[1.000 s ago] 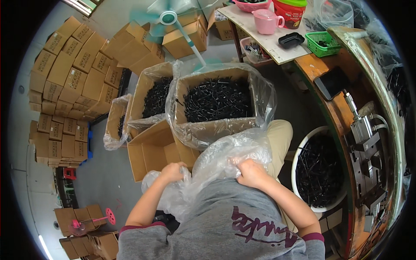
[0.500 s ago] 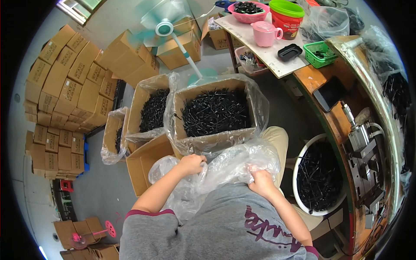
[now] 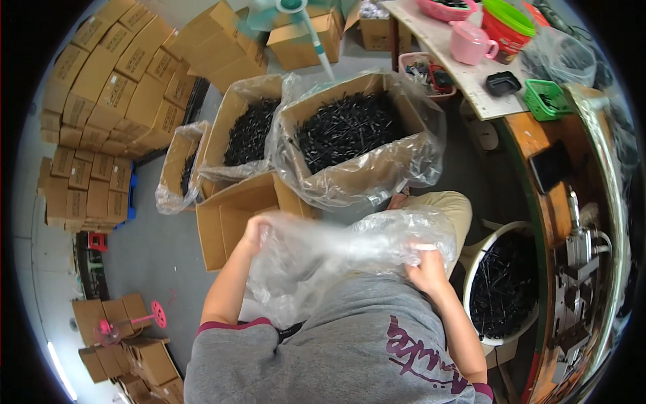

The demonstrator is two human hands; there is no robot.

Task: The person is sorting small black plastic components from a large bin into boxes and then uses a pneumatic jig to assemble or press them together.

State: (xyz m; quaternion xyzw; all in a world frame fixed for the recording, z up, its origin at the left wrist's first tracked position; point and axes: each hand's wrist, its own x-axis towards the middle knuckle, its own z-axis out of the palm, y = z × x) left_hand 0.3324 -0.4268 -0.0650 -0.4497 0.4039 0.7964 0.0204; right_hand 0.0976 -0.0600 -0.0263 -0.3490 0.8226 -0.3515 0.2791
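A large clear plastic bag [image 3: 303,262] stretches across my lap between both hands, blurred in its middle by motion. My left hand [image 3: 257,232] grips its left part, fingers closed, close to an open cardboard box [image 3: 225,225] that has no black parts showing in it. Over my right thigh, my right hand [image 3: 425,261] pinches the bag's other side. Just beyond my knees stands a bigger carton [image 3: 377,161], lined with clear plastic and filled with thin black plastic parts [image 3: 350,124].
Two more lined cartons, one mid-sized [image 3: 219,131] and one small [image 3: 176,158], hold black parts. A white tub [image 3: 471,269] of black parts stands at my right, beside a wooden bench [image 3: 518,141] with a metal fixture [image 3: 579,269]. A fan [image 3: 303,20] and stacked cartons [image 3: 114,87] stand behind.
My left hand has moved left and up with the bag, spreading it wider. My right hand keeps its hold and sits slightly higher. The whole view has shifted and tilted.
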